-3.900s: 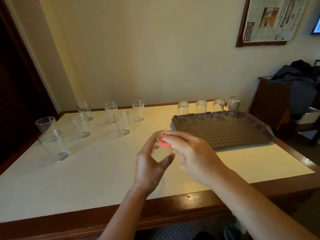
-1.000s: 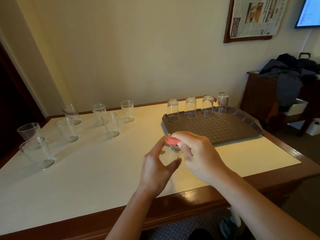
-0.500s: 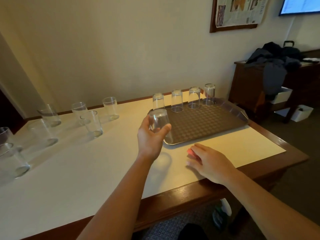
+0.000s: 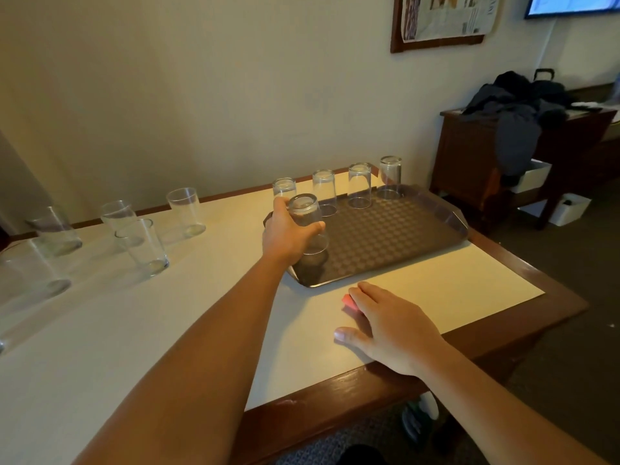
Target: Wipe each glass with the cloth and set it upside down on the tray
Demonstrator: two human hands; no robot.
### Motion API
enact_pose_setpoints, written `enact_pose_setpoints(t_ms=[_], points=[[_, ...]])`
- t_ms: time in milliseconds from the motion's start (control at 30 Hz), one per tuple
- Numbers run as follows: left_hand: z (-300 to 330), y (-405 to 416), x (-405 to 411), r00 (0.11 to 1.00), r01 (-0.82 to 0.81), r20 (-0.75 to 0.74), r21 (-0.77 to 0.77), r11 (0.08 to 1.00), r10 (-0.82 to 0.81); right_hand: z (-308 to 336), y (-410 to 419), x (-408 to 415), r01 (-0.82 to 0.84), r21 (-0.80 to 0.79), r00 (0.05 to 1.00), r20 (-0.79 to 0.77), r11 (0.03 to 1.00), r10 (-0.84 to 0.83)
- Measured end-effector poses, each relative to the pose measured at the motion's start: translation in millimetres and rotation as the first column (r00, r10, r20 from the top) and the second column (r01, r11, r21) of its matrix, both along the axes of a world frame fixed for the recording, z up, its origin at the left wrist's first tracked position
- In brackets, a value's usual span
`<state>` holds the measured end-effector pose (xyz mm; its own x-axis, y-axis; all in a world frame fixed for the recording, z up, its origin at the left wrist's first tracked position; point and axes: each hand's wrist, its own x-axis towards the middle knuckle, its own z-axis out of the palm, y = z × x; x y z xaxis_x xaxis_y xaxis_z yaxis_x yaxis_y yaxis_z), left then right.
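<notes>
L hand (image 4: 289, 235) grips a glass (image 4: 307, 226) round its side, fingers and thumb curled on it. Glass is upside down: base up, mouth down, long axis near vertical w/ a slight tilt, top leaning toward 11 o'clock. It sits over the near-left corner of the tray (image 4: 396, 236); can't tell if the rim touches the tray or hangs just above.

R hand (image 4: 391, 325) lies flat on the table (image 4: 141, 330) at 6 o'clock from the tray, fingers straight, thumb out to the side, pressing on the cloth (image 4: 349, 301). Only a pink corner of the cloth shows past the fingertips, pointing to 10 o'clock.

4 glasses stand upside down in a row (image 4: 359, 186) along the tray's far edge, at 12 to 1 o'clock from the held glass, axes upright. The leftmost is partly hidden behind the held glass.

Upright glasses (image 4: 144, 246) stand in a loose group at 9 o'clock from the tray, mouths up, well apart from it; at least 5 show, the far-left ones blurred.

A framed newspaper (image 4: 443, 18) hangs on the wall at 1 o'clock. A dark cabinet (image 4: 469, 156) w/ clothes (image 4: 516, 112) piled on it stands at 3 o'clock from the table.
</notes>
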<state>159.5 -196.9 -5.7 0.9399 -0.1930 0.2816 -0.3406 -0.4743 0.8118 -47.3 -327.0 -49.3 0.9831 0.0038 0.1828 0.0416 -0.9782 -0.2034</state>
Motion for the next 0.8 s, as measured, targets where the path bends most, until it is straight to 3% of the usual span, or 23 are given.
enact_pose_setpoints(t_ms=[167, 800], points=[[-12, 6, 21, 0.999, -0.041, 0.044, 0.210, 0.977, 0.032, -4, -1, 1, -0.003, 0.000, 1.000, 0.021, 1.000, 0.003], [-13, 5, 53, 1.000, -0.008, 0.011, 0.353, 0.936, 0.004, -3, 1, 3, 0.042, 0.001, 0.999, 0.003, 0.999, -0.042]])
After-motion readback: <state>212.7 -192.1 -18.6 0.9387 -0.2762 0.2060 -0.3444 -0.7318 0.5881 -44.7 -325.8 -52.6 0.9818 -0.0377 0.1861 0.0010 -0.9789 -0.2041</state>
